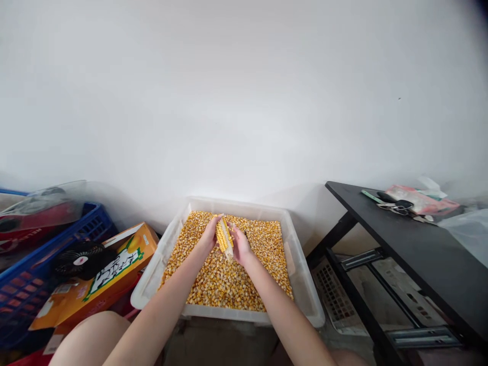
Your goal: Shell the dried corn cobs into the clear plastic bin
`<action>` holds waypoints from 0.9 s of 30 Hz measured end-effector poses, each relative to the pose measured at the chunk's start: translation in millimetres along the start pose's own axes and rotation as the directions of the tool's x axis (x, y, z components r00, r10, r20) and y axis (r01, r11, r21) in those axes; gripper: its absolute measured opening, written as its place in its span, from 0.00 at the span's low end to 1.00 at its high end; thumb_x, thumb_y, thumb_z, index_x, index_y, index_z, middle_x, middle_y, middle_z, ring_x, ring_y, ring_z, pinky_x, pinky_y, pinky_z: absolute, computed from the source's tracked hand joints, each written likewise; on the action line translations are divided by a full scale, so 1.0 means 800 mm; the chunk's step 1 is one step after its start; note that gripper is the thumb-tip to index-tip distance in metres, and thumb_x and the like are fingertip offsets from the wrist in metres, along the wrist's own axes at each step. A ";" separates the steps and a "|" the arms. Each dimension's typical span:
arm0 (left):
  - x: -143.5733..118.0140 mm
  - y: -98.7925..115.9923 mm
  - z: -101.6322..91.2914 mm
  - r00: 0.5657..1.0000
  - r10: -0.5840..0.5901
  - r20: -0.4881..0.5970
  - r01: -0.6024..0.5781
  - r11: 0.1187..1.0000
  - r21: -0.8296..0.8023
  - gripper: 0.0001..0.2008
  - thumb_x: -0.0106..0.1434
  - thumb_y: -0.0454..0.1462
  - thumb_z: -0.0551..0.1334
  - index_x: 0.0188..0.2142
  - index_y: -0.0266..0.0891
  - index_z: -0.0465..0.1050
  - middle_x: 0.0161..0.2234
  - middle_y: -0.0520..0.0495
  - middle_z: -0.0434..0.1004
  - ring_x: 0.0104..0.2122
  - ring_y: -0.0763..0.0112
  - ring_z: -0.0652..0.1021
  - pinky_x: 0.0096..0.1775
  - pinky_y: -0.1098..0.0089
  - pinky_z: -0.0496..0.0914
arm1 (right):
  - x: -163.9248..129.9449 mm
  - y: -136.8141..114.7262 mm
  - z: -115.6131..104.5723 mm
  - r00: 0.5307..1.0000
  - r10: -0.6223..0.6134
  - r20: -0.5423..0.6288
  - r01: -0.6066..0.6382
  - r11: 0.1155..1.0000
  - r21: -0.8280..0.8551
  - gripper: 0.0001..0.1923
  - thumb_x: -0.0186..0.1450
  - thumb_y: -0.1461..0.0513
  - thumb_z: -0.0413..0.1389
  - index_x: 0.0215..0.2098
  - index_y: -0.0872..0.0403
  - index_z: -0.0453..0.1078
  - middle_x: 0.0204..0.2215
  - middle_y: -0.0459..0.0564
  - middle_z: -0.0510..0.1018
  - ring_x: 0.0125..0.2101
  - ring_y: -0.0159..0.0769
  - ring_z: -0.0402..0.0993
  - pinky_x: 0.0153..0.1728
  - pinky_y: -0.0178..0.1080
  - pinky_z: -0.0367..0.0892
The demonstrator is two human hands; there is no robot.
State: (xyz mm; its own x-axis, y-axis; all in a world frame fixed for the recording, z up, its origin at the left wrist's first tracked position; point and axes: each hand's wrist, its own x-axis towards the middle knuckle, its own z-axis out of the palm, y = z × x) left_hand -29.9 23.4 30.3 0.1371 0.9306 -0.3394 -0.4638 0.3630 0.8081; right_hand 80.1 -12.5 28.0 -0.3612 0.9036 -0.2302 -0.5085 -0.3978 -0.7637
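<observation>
A corn cob [224, 237], partly stripped with yellow kernels remaining on its upper part, is held upright-tilted above the middle of a white plastic tub [305, 284]. The left hand [210, 235] is closed around the left side of the cob, and the right hand [239, 245] is closed around its right and lower side, so both hands grip it together. Below them the tub is filled with loose corn kernels [229, 282]. To the left of the tub lies an orange carton [102, 274], with a small black fan [78, 260] on it, just beside a blue crate [23, 284]. To the right stands a black table [419, 249], with keys [396, 206] on its top.
</observation>
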 end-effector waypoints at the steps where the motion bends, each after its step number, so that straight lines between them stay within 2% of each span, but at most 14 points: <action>1: -0.001 0.001 0.001 1.000 -0.001 -0.007 0.001 0.999 -0.044 0.17 0.54 0.49 0.59 0.32 0.36 0.70 0.18 0.48 0.73 0.15 0.70 0.72 0.15 0.72 0.63 | 0.002 0.000 -0.001 1.000 -0.006 -0.009 0.006 1.000 -0.006 0.22 0.65 0.50 0.42 0.52 0.51 0.63 0.34 0.49 0.78 0.33 0.39 0.75 0.32 0.41 0.70; 4: -0.001 0.001 0.005 1.000 0.017 0.011 -0.015 0.990 -0.137 0.15 0.55 0.47 0.60 0.33 0.36 0.71 0.22 0.46 0.76 0.21 0.67 0.76 0.22 0.71 0.69 | 0.009 0.003 -0.003 0.998 -0.056 -0.019 0.055 0.996 -0.067 0.25 0.65 0.46 0.42 0.51 0.51 0.65 0.36 0.49 0.78 0.37 0.40 0.75 0.37 0.42 0.70; 6: 0.000 0.000 0.006 0.999 0.028 0.017 -0.025 0.990 -0.139 0.15 0.54 0.46 0.62 0.32 0.36 0.71 0.23 0.46 0.77 0.22 0.66 0.77 0.25 0.70 0.71 | 0.011 0.005 -0.005 0.993 -0.119 -0.005 0.118 0.984 -0.132 0.25 0.62 0.46 0.47 0.49 0.51 0.67 0.38 0.49 0.78 0.40 0.40 0.74 0.40 0.42 0.69; 8: 0.002 0.000 0.005 0.999 0.035 0.019 -0.032 0.992 -0.121 0.15 0.53 0.46 0.62 0.31 0.35 0.72 0.23 0.46 0.77 0.23 0.66 0.77 0.26 0.70 0.71 | 0.011 0.007 -0.007 0.988 -0.155 0.028 0.157 0.967 -0.201 0.22 0.59 0.48 0.54 0.48 0.50 0.68 0.38 0.48 0.78 0.41 0.39 0.73 0.42 0.41 0.68; 11: 0.004 0.003 0.000 0.999 0.033 0.021 -0.031 0.993 -0.111 0.18 0.54 0.48 0.60 0.31 0.34 0.72 0.22 0.46 0.76 0.20 0.68 0.76 0.23 0.70 0.70 | 0.008 0.008 -0.008 0.990 -0.114 0.080 0.131 0.958 -0.256 0.20 0.56 0.54 0.59 0.46 0.50 0.69 0.38 0.47 0.78 0.39 0.39 0.74 0.42 0.42 0.68; 16: -0.003 0.013 -0.006 0.999 -0.026 0.026 0.029 0.991 -0.132 0.21 0.54 0.51 0.58 0.33 0.34 0.72 0.21 0.45 0.75 0.18 0.67 0.75 0.17 0.70 0.66 | 0.004 0.006 -0.002 0.993 -0.093 0.078 0.108 0.971 -0.214 0.17 0.58 0.56 0.57 0.45 0.51 0.69 0.38 0.47 0.78 0.37 0.38 0.75 0.35 0.39 0.71; 19: -0.003 0.014 -0.007 0.999 0.003 0.045 0.004 0.989 -0.151 0.23 0.54 0.54 0.56 0.31 0.35 0.72 0.20 0.45 0.75 0.18 0.66 0.75 0.16 0.70 0.65 | -0.001 0.001 0.002 0.994 -0.045 0.095 0.062 0.983 -0.174 0.18 0.61 0.54 0.53 0.49 0.50 0.67 0.37 0.48 0.78 0.32 0.36 0.76 0.29 0.38 0.72; 21: -0.001 0.014 -0.008 0.999 0.024 0.045 -0.016 0.986 -0.168 0.24 0.54 0.56 0.56 0.30 0.35 0.71 0.20 0.45 0.74 0.18 0.66 0.74 0.16 0.70 0.65 | -0.004 -0.002 0.002 0.991 -0.014 0.130 0.040 0.980 -0.195 0.21 0.60 0.56 0.55 0.51 0.48 0.65 0.37 0.46 0.78 0.29 0.35 0.76 0.26 0.37 0.71; 24: 0.002 0.015 -0.009 0.999 0.054 -0.004 -0.053 0.979 -0.197 0.25 0.53 0.56 0.56 0.30 0.35 0.71 0.20 0.46 0.74 0.20 0.65 0.75 0.19 0.69 0.68 | -0.003 -0.002 0.000 0.992 -0.009 0.123 0.040 0.967 -0.252 0.22 0.57 0.59 0.58 0.51 0.47 0.65 0.38 0.45 0.78 0.29 0.35 0.76 0.27 0.37 0.72; 27: 0.003 0.015 -0.010 0.998 0.056 -0.032 -0.061 0.980 -0.191 0.25 0.54 0.56 0.56 0.31 0.35 0.72 0.20 0.45 0.74 0.22 0.65 0.76 0.22 0.69 0.70 | 0.002 0.002 -0.004 0.997 -0.042 0.061 0.056 0.965 -0.258 0.17 0.60 0.59 0.55 0.48 0.50 0.68 0.38 0.47 0.78 0.33 0.36 0.76 0.30 0.38 0.72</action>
State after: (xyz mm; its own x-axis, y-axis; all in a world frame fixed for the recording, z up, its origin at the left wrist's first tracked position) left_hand -41.7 29.6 35.2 0.0823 0.9475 -0.3089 -0.6302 0.2896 0.7204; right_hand 81.1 -11.5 24.5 -0.3862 0.9083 -0.1610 -0.3091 -0.2919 -0.9051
